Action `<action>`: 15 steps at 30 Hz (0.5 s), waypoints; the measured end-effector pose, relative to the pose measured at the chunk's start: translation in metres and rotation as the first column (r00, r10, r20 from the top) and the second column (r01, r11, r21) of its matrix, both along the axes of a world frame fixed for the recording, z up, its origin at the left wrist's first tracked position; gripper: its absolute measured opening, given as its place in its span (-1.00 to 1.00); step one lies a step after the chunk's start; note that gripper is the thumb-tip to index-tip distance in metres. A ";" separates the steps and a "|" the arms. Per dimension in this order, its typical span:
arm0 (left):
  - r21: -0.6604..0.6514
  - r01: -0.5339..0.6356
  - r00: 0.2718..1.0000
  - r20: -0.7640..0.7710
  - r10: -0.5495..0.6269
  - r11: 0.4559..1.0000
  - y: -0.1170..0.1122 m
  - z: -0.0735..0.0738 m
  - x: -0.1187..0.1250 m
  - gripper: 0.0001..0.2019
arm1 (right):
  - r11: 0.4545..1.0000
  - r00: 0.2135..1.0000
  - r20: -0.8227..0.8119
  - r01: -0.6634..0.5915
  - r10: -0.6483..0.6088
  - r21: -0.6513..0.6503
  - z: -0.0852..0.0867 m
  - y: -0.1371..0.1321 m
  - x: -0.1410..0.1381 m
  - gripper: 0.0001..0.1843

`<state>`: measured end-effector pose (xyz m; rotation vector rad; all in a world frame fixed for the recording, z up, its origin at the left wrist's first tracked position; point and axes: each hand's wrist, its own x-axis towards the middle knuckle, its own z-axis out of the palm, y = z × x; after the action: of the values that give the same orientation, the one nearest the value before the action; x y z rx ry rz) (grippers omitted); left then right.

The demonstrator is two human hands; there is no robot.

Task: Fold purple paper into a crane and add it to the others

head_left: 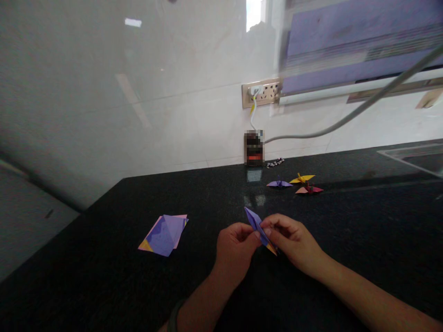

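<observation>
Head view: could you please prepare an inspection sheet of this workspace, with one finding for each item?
Surface: dark speckled counter against the wall.
Job's things: folded purple paper, slim and pointed; purple-and-pink paper stack lying at left.
Clutter: folded purple bird, yellow bird and red bird; small beaded-looking item near the wall.
Hands: left hand and right hand both pinch the folded purple paper.
Cables: white cable from socket down to pixelated device; grey cable from there rightward.
Surroundings: pale wall; blurred purple panel at upper right.
</observation>
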<state>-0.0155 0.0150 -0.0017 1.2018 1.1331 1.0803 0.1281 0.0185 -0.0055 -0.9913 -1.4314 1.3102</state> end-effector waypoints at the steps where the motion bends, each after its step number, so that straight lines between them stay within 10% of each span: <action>1: -0.002 -0.001 1.000 -0.006 0.001 1.000 0.000 -0.001 0.000 -0.88 | 1.000 1.000 0.009 0.001 -0.001 0.015 0.000 0.000 0.000 -0.88; 15: -0.014 0.044 0.999 -0.008 -0.044 0.999 -0.002 0.004 0.004 -0.87 | 0.917 0.929 0.297 0.092 -0.219 0.389 -0.007 0.000 0.004 -0.93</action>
<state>-0.0112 0.0131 0.0019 1.2162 1.1139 1.0331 0.1322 0.0182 -0.0129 -1.0787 -1.7364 0.7344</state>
